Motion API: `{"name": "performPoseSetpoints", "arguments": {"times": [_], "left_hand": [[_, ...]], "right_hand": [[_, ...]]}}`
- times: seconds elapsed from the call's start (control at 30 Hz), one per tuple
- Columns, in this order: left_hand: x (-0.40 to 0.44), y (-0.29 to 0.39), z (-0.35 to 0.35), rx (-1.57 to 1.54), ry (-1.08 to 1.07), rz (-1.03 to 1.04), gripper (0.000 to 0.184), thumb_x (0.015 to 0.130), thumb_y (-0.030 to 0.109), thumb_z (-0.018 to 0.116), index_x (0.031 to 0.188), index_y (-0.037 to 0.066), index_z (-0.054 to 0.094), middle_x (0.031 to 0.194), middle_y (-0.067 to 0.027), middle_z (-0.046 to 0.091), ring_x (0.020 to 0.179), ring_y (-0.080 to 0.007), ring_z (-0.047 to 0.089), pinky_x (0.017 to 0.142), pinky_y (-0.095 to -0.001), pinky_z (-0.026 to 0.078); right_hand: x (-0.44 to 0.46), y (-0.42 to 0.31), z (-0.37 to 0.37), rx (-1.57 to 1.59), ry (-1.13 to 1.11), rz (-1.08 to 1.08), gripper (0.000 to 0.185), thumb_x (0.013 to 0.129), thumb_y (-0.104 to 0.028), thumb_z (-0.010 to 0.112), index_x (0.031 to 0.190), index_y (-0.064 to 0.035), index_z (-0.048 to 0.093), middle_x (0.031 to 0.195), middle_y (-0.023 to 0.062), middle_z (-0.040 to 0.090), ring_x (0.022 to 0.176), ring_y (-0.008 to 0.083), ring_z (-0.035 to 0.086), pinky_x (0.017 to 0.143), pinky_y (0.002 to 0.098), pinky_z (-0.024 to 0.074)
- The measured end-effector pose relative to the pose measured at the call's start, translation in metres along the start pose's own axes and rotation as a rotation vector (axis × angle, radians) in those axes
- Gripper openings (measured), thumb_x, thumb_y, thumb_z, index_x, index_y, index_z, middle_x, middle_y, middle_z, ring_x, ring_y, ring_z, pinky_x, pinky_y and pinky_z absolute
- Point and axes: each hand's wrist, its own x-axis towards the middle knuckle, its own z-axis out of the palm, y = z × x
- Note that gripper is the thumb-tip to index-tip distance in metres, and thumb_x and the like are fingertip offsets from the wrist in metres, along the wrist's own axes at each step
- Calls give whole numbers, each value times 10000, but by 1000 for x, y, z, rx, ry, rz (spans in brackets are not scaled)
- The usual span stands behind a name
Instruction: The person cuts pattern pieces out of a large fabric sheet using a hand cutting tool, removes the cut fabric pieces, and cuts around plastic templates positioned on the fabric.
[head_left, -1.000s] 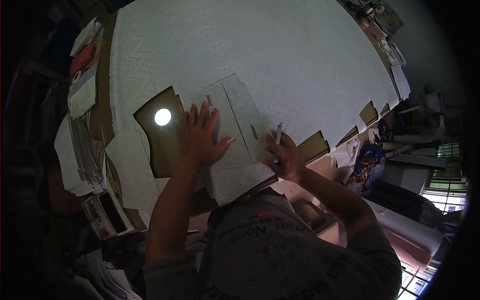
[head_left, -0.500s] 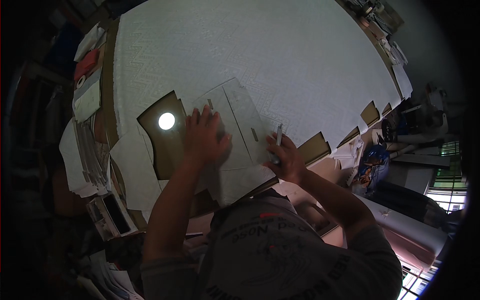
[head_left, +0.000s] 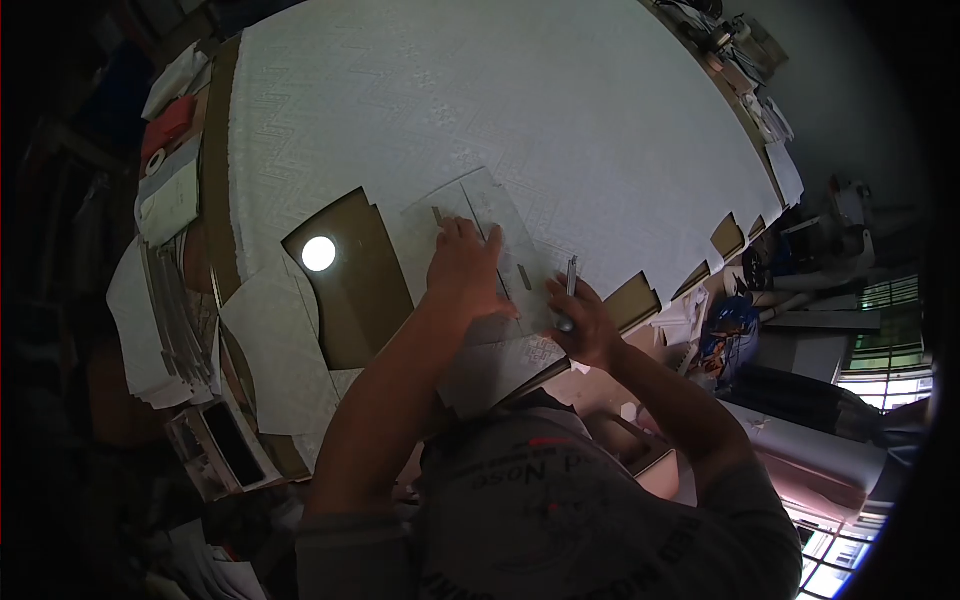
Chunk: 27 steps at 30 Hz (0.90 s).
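A clear pattern template with a long line and short slots lies on white patterned fabric. My left hand rests on its middle, palm down with fingers spread. At the template's right edge, my right hand is closed around a slim silver tool that looks like a utility knife. The tool's narrow end points up and away from me; its rounded grey end shows below my fingers. Left of the template, a cut-out in the fabric bares the brown table surface.
A bright round light spot falls on the cut-out. Cut fabric pieces lie at the left, beside stacked paper patterns and a tape roll. Notches run along the fabric's right edge. Clutter lines the far right table edge.
My left hand has slid right across the template, from its left part to its middle. My right hand still grips the silver tool by the right edge. The view has shifted slightly.
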Motion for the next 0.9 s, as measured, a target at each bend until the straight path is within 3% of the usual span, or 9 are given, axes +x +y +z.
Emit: {"name": "performPoseSetpoints", "arguments": {"times": [0.1,0.23,0.4,0.73,0.83,0.9], "left_hand": [[11,4,-8,-5,-176,-52,1309,532,679,950,1575,104,408,1570,-276,372,1479,-476,334,1150,-587,415],[16,5,-3,8,-141,-12,1361,521,686,955,1599,103,364,1640,-265,302,1532,-479,252,1154,-602,412],[25,12,-13,57,-302,-56,1419,524,679,963,1630,97,293,1721,-267,136,1569,-489,188,1142,-609,438],[35,30,-21,138,-424,-96,1552,477,601,1009,1645,12,174,1708,-316,91,1560,-529,170,1144,-621,442],[36,34,-22,144,-424,-101,1561,469,573,1018,1642,6,158,1702,-330,85,1560,-535,161,1143,-621,443],[39,36,-23,166,-427,-91,1551,467,563,1012,1619,-37,166,1670,-378,130,1537,-592,157,1172,-576,430]], "right_hand": [[0,-1,-1,-45,-13,-8,621,756,-193,902,1246,-53,547,1468,199,593,1394,482,499,1131,549,455],[0,-4,-2,-59,-34,12,648,752,-189,903,1266,-58,533,1480,204,581,1401,484,497,1135,547,454],[-2,-1,-1,-66,-42,15,662,755,-206,911,1272,-61,525,1481,208,580,1393,487,505,1132,550,456],[-5,2,1,62,80,-21,606,791,-250,886,1262,-71,549,1485,178,575,1397,439,506,1153,539,427],[-3,-2,-2,84,54,21,578,798,-219,877,1257,-80,554,1494,175,567,1416,417,493,1171,533,409],[-4,1,-1,67,102,18,519,784,-169,879,1210,-86,593,1433,177,615,1361,403,543,1117,508,457]]}}
